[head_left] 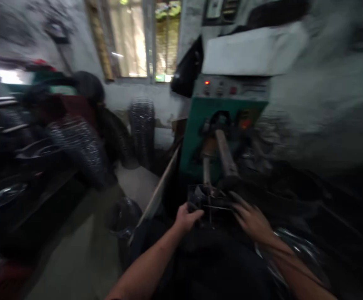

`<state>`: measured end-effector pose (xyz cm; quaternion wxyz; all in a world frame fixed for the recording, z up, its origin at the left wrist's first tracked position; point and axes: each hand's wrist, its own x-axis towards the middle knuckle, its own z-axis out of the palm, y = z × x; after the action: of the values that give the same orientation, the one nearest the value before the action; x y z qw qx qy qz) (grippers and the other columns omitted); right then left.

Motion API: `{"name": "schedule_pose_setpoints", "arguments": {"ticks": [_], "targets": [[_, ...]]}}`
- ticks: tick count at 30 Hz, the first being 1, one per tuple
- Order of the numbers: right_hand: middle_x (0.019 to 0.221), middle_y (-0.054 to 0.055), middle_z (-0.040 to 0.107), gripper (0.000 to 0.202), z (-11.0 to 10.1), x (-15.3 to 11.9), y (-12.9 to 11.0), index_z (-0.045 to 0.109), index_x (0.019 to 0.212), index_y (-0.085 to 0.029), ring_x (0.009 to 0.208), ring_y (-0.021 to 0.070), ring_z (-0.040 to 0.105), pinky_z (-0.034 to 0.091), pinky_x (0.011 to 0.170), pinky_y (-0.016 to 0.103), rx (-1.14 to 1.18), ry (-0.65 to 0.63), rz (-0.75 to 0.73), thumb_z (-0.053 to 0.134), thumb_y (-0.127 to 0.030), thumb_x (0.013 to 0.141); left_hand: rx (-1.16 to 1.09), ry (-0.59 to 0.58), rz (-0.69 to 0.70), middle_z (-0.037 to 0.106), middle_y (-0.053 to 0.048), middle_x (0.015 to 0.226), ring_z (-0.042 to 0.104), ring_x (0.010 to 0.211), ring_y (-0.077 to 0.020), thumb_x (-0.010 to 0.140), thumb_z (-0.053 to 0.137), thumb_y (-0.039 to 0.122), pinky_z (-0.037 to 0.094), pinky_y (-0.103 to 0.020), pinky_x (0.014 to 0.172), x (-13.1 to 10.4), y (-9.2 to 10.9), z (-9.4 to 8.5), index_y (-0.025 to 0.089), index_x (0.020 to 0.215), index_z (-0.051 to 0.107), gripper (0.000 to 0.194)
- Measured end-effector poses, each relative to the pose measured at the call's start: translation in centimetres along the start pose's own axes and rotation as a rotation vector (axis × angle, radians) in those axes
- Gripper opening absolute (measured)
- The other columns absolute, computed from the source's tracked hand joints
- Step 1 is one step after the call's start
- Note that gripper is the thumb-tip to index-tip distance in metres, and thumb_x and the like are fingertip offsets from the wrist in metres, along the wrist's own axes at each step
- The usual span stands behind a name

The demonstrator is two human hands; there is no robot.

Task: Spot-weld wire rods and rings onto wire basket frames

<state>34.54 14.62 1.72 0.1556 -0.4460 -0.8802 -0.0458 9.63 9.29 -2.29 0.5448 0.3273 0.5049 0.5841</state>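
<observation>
We see the right hand's [252, 218] fingertips blurred, and both forearms [152, 258] cut off by the bottom edge

The only view is from a camera on the person's head, looking forward and slightly down over both forearms. It faces a green machine [189, 137] at middle range, right of centre, with the window [140, 41] and wall [334, 96] farther back. The hands are closer, low in the frame, and motion blurs the view.

Stained pale wall, bright window [128, 37] with 2 panes, dim grey floor [71, 258].
</observation>
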Motion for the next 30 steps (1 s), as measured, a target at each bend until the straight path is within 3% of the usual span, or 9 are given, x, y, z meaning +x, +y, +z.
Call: {"name": "schedule_pose_setpoints", "arguments": {"ticks": [4, 9, 14, 22, 30], "targets": [[0.118, 0.01, 0.066, 0.029, -2.6, 1.3, -0.5, 0.07, 0.094, -0.021, 0.107, 0.0247, 0.062, 0.048, 0.093, 0.041, 0.227, -0.219, 0.048, 0.043, -0.031, 0.09, 0.096, -0.05, 0.006, 0.05, 0.005, 0.051, 0.044, 0.048, -0.0075, 0.052, 0.079, 0.047, 0.038, -0.02, 0.049, 0.2, -0.4, -1.5, 0.016, 0.059, 0.051, 0.042], [0.117, 0.009, 0.066, 0.026, -3.5, 1.9, -0.8, 0.07, 0.088, -0.02, 0.112, 0.0262, 0.059, 0.047, 0.095, 0.04, 0.446, -0.211, 0.186, 0.053, -0.039, 0.085, 0.106, -0.066, -0.022, 0.05, 0.005, 0.052, 0.045, 0.047, -0.0072, 0.057, 0.078, 0.046, 0.038, -0.02, 0.048, -0.3, -0.3, -1.7, 0.016, 0.062, 0.049, 0.042], [0.106, 0.008, 0.069, 0.024, -3.2, 2.4, -1.1, 0.069, 0.081, -0.02, 0.118, 0.0259, 0.054, 0.045, 0.096, 0.038, 0.499, -0.241, 0.147, 0.053, -0.037, 0.087, 0.112, -0.025, 0.016, 0.049, 0.006, 0.051, 0.044, 0.047, -0.0067, 0.056, 0.079, 0.048, 0.038, -0.019, 0.048, 0.2, -0.8, -0.9, 0.016, 0.061, 0.05, 0.043], [0.094, 0.007, 0.067, 0.025, -3.0, 3.7, 0.2, 0.065, 0.078, -0.019, 0.086, 0.0205, 0.064, 0.048, 0.08, 0.032, 0.527, -0.21, 0.043, 0.052, -0.037, 0.088, 0.11, -0.025, 0.049, 0.049, 0.006, 0.05, 0.043, 0.046, -0.0067, 0.055, 0.079, 0.049, 0.037, -0.02, 0.048, 1.1, 0.1, 0.0, 0.016, 0.06, 0.051, 0.044], [0.087, 0.007, 0.065, 0.034, -2.3, 4.8, 1.9, 0.063, 0.075, -0.018, 0.08, 0.0182, 0.06, 0.045, 0.077, 0.031, 0.508, -0.266, 0.077, 0.048, -0.045, 0.089, 0.112, -0.051, 0.072, 0.05, 0.004, 0.053, 0.043, 0.049, -0.0072, 0.057, 0.078, 0.05, 0.037, -0.02, 0.049, 2.9, -0.2, 0.7, 0.016, 0.06, 0.049, 0.045]]}}
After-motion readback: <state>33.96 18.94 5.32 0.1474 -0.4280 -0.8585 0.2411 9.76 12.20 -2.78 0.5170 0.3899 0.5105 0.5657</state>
